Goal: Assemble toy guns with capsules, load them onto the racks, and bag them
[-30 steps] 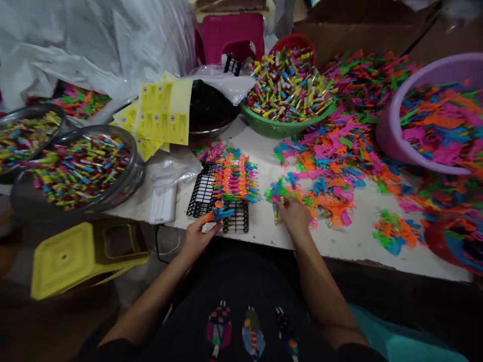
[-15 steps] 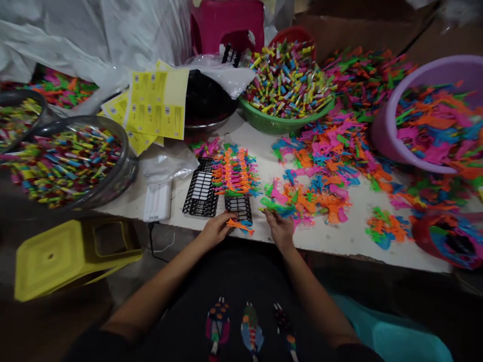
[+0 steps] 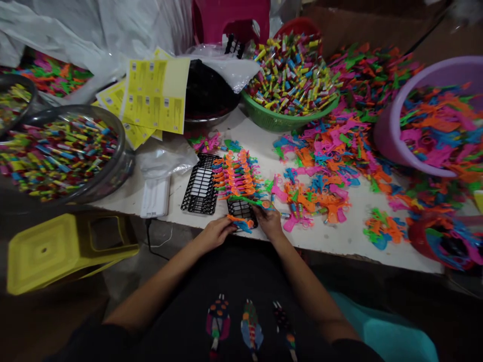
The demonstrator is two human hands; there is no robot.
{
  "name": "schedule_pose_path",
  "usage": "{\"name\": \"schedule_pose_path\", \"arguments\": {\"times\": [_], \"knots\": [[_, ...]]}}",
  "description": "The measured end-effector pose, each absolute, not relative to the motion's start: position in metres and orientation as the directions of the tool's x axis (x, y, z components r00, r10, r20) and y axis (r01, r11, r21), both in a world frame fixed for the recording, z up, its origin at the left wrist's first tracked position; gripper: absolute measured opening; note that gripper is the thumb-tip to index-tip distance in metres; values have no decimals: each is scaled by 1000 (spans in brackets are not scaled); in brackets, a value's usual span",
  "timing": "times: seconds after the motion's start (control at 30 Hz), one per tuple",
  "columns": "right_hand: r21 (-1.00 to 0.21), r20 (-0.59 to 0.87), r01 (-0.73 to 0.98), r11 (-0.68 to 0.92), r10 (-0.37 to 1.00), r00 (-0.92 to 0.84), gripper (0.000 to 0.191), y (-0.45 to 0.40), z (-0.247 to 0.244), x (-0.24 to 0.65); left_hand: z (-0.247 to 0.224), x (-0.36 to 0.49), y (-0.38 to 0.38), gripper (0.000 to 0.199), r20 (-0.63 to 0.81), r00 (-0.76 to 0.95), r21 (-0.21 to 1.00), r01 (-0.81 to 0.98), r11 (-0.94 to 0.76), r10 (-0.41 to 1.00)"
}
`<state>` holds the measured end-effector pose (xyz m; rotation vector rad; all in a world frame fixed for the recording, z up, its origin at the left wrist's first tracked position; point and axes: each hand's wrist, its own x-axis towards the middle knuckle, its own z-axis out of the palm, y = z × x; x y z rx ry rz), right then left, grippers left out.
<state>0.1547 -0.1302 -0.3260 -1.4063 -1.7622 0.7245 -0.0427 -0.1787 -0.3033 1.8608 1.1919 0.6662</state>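
My left hand (image 3: 216, 234) is closed on a small orange and blue plastic toy piece (image 3: 242, 222) at the table's front edge. My right hand (image 3: 270, 222) pinches a green plastic toy gun (image 3: 245, 200), held over the near end of a black grid rack (image 3: 241, 208). On that rack lies a tight row of toy guns (image 3: 237, 173) in orange, pink, green and blue. A second black grid rack (image 3: 198, 186) lies to its left. Loose toy guns (image 3: 317, 193) are heaped just right of my right hand.
A green basket (image 3: 290, 120) and a dark clear-walled basin (image 3: 123, 146) hold small colourful tubes. A purple bucket (image 3: 388, 120) holds toy guns. Yellow label sheets (image 3: 154, 95) and a white power strip (image 3: 155, 197) are at left. A yellow stool (image 3: 43, 251) stands below the table.
My right hand has moved left and carried the green toy gun over the black rack's near end. My left hand stays near the same spot, still holding its toy piece.
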Motion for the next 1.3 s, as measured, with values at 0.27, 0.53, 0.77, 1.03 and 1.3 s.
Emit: {"name": "schedule_pose_path", "arguments": {"times": [0.27, 0.53, 0.77, 1.03, 1.3], "knots": [[-671, 256, 700, 246, 962, -93, 23, -130, -334, 150, -312, -41, -184, 20, 5, 370, 838, 505, -206, 929], [-512, 244, 817, 264, 957, -156, 25, -123, -330, 141, -314, -42, -183, 20, 17, 377, 860, 467, -206, 926], [-496, 262, 823, 277, 951, -162, 23, -132, -332, 142, -318, -47, -183, 19, 21, 371, 847, 487, -214, 928], [-654, 211, 737, 169, 977, -36, 26, -142, -328, 146, -309, -54, -178, 24, 209, 349, 840, 414, -351, 913], [-552, 246, 809, 203, 966, -76, 32, -139, -333, 144, -322, -43, -162, 18, 224, -58, 860, 481, -169, 973]]}}
